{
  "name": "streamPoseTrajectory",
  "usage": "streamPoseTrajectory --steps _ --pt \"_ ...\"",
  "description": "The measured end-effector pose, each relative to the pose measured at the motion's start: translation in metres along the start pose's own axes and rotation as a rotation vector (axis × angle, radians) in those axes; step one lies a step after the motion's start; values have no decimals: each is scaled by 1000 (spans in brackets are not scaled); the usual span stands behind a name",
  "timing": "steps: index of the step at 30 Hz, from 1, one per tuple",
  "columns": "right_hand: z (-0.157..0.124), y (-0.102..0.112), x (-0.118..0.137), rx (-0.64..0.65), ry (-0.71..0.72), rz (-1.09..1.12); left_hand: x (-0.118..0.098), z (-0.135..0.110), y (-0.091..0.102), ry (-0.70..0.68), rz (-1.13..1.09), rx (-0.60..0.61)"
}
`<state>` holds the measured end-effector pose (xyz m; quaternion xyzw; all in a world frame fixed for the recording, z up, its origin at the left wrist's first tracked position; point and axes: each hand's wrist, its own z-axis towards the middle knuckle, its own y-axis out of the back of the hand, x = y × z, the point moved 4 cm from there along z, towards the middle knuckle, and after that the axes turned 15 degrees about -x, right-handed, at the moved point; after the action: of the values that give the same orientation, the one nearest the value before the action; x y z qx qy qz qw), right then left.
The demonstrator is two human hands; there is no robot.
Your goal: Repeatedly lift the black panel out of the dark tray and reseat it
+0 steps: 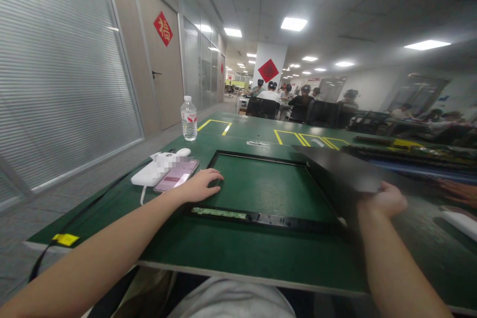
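A black rectangular frame (320,190), like a monitor bezel, lies flat on the green table. Along its near side runs a strip with a green circuit board (218,213). My left hand (201,185) rests at the frame's left side, fingers stretched out and thumb apart. At the right, my right hand (387,199) is closed on the edge of a dark flat panel (343,174). The panel is tilted and blurred, and it covers part of the frame's right side. I cannot tell whether the two touch.
Left of the frame lie a phone (179,175) and a white device (149,171) with a cable. A water bottle (190,119) stands behind them. Another person's hand (460,191) is at the far right, near a stack of dark parts (410,156).
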<state>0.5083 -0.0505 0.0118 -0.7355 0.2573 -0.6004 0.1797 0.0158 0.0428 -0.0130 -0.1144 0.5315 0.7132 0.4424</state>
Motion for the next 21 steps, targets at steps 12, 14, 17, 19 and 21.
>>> streamPoseTrajectory --steps 12,14,17,19,21 --pt "-2 4 -13 -7 -52 -191 3 0 0 -32 32 12" --pt "8 4 -23 -5 -106 -271 3 0 -1 -29 56 21" --pt "20 3 -35 -10 -126 -296 4 0 -1 -27 81 39" --pt "26 3 -43 -5 -128 -331 4 0 -2 -40 100 49" --pt "29 2 -49 5 -136 -346 4 0 -2 -62 126 54"
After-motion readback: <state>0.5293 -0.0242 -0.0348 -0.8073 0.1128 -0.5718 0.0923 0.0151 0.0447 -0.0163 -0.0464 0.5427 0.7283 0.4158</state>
